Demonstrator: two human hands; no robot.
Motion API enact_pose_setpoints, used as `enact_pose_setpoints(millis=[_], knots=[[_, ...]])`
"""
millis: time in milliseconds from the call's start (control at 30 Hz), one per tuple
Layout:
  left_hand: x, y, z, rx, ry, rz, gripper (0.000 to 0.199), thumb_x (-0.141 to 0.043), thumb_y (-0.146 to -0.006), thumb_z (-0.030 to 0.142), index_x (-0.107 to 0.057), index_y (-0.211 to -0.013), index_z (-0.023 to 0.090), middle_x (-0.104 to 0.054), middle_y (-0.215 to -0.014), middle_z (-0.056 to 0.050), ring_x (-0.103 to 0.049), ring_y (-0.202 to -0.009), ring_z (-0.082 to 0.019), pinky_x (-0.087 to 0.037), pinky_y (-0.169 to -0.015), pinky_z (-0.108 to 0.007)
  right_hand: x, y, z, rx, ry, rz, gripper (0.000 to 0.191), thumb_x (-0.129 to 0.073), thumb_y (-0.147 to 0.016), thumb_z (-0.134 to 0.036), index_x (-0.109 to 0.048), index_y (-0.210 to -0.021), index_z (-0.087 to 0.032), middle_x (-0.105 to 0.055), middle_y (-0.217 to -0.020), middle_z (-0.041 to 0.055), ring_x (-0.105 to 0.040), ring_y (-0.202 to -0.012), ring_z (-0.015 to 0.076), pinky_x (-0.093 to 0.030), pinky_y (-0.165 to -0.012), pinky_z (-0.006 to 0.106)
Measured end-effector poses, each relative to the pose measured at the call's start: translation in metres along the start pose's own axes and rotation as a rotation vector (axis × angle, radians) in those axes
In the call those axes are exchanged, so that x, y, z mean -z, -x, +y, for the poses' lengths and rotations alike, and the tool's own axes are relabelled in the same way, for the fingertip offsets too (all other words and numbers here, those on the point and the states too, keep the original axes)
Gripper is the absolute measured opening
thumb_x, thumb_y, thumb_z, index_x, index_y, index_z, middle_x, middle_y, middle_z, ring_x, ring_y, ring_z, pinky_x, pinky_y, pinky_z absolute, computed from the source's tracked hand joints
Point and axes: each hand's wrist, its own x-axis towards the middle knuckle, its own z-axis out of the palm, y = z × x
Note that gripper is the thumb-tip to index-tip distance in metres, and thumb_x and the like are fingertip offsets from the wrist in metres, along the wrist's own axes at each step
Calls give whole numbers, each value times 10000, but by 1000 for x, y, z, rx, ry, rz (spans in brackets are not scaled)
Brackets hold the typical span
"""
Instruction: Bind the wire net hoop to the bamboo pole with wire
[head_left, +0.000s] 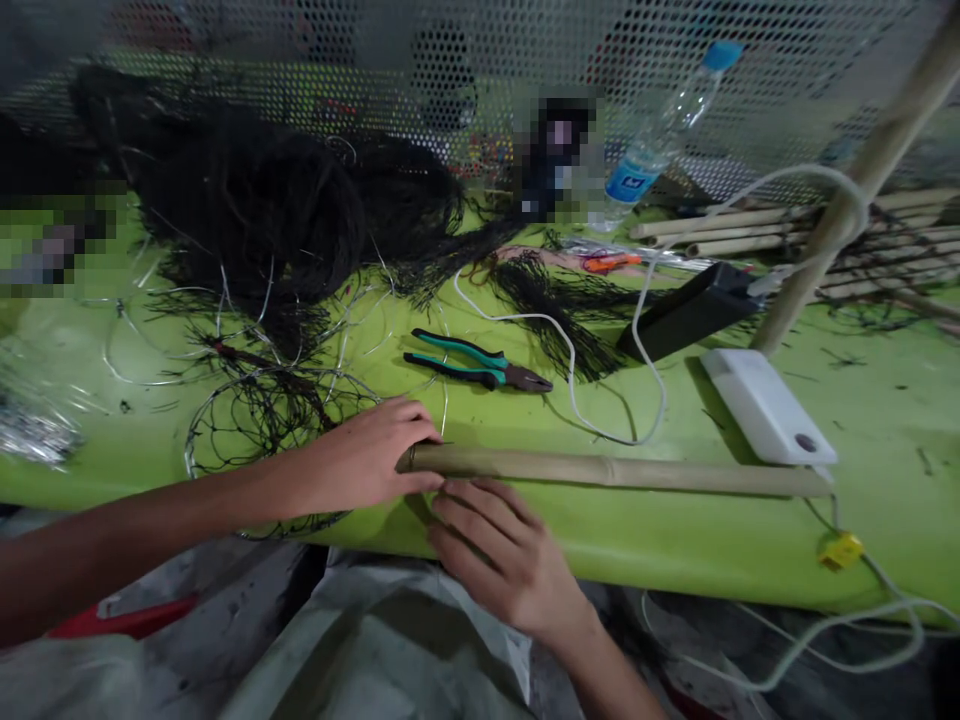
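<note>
A bamboo pole (600, 470) lies sideways along the front of the green table. My left hand (382, 450) is closed round its left end, thumb below and fingers above. Just below that end, the curled fingertips of my right hand (502, 545) touch the pole's lower edge. A round black net (262, 415) with a wire rim spreads on the table to the left, partly under my left forearm. Pliers (480, 362) with green and black handles rest above the pole.
Black fibre (255, 190) is heaped at the back left. A water bottle (660, 140), a black box (690, 310), a white device (769, 405) and a white cable stand or lie to the right. Bamboo sticks (735, 235) are piled behind, beside a slanted pole (862, 185).
</note>
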Motion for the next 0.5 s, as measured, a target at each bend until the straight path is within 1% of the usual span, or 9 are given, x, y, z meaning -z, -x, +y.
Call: enact_pose_setpoints(millis=[67, 100, 133, 200, 267, 333, 400, 467, 500], knots=[[6, -7, -2, -22, -65, 3, 334, -540, -1066, 405, -676, -1260, 169, -725, -1144, -85, -696, -1042, -228, -520, -885, -352, 3, -4, 7, 13, 7, -24, 108, -727, -910, -165, -719, -1018, -159, -723, -1238, 17, -608, -1294, 229, -510, -1156, 465], [10, -12, -4, -34, -90, 5, 315, -480, -1090, 349, -677, -1264, 175, -739, -1118, -77, -708, -993, -212, -516, -833, -333, 3, -6, 9, 22, 7, -32, 113, -739, -901, -170, -718, -1012, -164, -723, -1229, 10, -607, -1289, 228, -505, -1168, 474], [13, -19, -7, -50, -110, 5, 297, -463, -1092, 291, -678, -1268, 189, -748, -1100, -66, -714, -948, -197, -505, -785, -314, 3, -6, 12, 31, 7, -35, 123, -747, -894, -174, -717, -1013, -168, -724, -1222, 4, -607, -1282, 225, -504, -1175, 478], [20, -33, -16, -115, -160, -2, 279, -528, -1047, 207, -687, -1275, 232, -738, -1145, -49, -709, -924, -177, -480, -755, -288, 3, -7, 14, 44, 11, -27, 148, -760, -881, -169, -714, -1022, -172, -724, -1217, 0, -609, -1276, 216, -511, -1180, 467], [23, -46, -25, -201, -228, -18, 224, -565, -1020, 197, -732, -1157, 254, -730, -1110, -30, -688, -831, -155, -442, -690, -276, 3, -7, 14, 47, 18, -14, 167, -762, -874, -153, -709, -1031, -168, -726, -1210, 8, -609, -1279, 212, -521, -1175, 457], [24, -56, -34, -281, -299, -30, 195, -556, -1001, 158, -736, -1033, 229, -724, -994, -28, -647, -724, -141, -393, -623, -279, 4, -8, 13, 43, 22, -14, 166, -747, -878, -130, -704, -1036, -160, -731, -1193, 21, -624, -1255, 205, -545, -1144, 445], [23, -61, -40, -353, -363, -44, 229, -532, -960, 68, -713, -981, 207, -700, -839, -23, -597, -633, -142, -350, -578, -290, 6, -10, 13, 44, 16, -22, 156, -702, -901, -108, -701, -1049, -155, -734, -1186, 32, -644, -1223, 197, -566, -1111, 439], [23, -63, -43, -432, -411, -68, 282, -513, -915, -5, -699, -965, 201, -675, -747, -20, -572, -598, -155, -334, -561, -301, 8, -12, 14, 46, 4, -27, 157, -654, -923, -92, -698, -1061, -152, -737, -1186, 40, -661, -1195, 187, -578, -1091, 430], [24, -64, -43, -479, -429, -85, 293, -506, -909, -17, -697, -949, 202, -676, -743, -26, -579, -611, -163, -340, -564, -306, 9, -13, 15, 46, -2, -25, 159, -642, -928, -90, -696, -1064, -152, -739, -1182, 42, -666, -1186, 184, -581, -1088, 426]])
